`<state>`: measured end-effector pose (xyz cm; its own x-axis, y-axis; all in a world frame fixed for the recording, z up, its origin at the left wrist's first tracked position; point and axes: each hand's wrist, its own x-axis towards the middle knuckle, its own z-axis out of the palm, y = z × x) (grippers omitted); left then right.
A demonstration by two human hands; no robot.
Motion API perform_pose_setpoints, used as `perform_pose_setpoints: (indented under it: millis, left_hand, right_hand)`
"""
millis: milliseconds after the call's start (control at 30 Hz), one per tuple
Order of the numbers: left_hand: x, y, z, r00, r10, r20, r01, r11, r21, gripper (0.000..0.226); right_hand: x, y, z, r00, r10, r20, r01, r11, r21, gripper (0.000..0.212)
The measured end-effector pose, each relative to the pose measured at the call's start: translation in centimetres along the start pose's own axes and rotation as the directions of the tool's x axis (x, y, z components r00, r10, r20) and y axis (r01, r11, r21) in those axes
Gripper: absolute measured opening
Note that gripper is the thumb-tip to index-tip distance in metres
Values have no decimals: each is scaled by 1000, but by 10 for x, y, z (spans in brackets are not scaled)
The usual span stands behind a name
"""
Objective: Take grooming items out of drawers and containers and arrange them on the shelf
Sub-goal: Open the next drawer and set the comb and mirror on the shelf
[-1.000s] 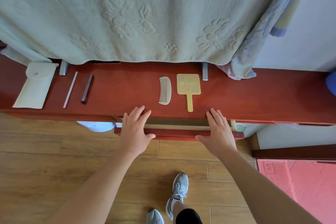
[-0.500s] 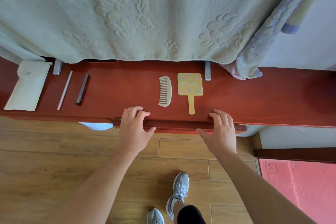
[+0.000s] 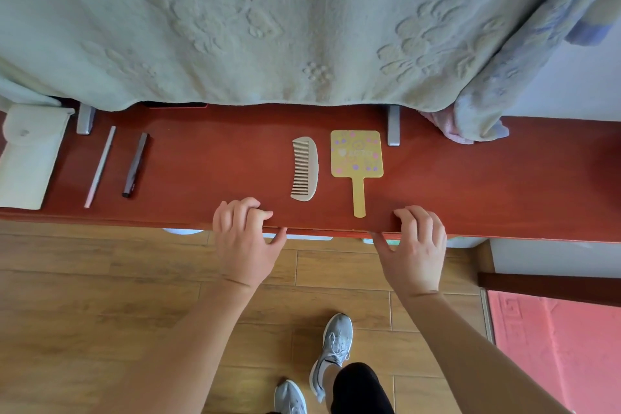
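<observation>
Hands first: the left hand [image 3: 243, 239] and the right hand [image 3: 415, 245] are both at the front edge of the red wooden shelf [image 3: 218, 158]. Each has its fingers bent down onto the top and its thumb stretched along the face below, so the edge sits pinched between fingers and thumb. Neither hand holds any of the grooming things. Those lie flat on the shelf beyond the knuckles. A pale comb [image 3: 305, 168] lies lengthwise front to back with its teeth turned left. Its near end is just past the left hand's fingertips and a little to their right, not touching them. Beside it, apart by a narrow strip of wood, is a yellow hand mirror [image 3: 357, 155] with pink and purple dots. Its handle points toward the front edge and ends in the gap between the two hands, nearer the right one. Well off to the left lie a dark slim stick [image 3: 135, 165], a thin pale stick [image 3: 100, 166] and, at the far end, a cream pouch [image 3: 28, 158], side by side and out of reach of either hand. A green embossed blanket [image 3: 268, 27] hangs over the back of the shelf, with two grey metal brackets [image 3: 393, 124] showing under its hem. Below are wood flooring [image 3: 100, 279], grey sneakers [image 3: 334, 346] and a red mat [image 3: 554, 346].
</observation>
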<state>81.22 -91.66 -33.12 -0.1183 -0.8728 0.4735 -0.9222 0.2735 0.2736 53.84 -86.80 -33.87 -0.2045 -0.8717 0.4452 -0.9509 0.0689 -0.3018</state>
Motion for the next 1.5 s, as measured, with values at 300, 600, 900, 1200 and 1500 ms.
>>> perform_pose_setpoints:
  millis: [300, 600, 900, 1200, 1500]
  left_hand:
    - [-1, -1, 1, 1000, 8, -9, -8, 1000, 23, 37]
    - [3, 12, -12, 978, -114, 174, 109, 993, 33, 38]
    - [12, 20, -41, 906, -121, 405, 92, 992, 89, 58]
    - [38, 31, -79, 844, -123, 521, 75, 991, 112, 64]
    - [81, 49, -132, 803, -126, 583, 125, 991, 43, 72]
  right_hand:
    - [2, 0, -2, 1000, -10, -2, 10, 1000, 12, 44]
    - [3, -10, -11, 993, 69, 92, -69, 998, 3, 47]
    - [11, -21, -38, 929, 125, 347, -126, 992, -20, 60]
    - [47, -41, -83, 737, 172, 654, -219, 976, -10, 93]
    - [94, -70, -137, 720, 53, 692, -94, 995, 21, 83]
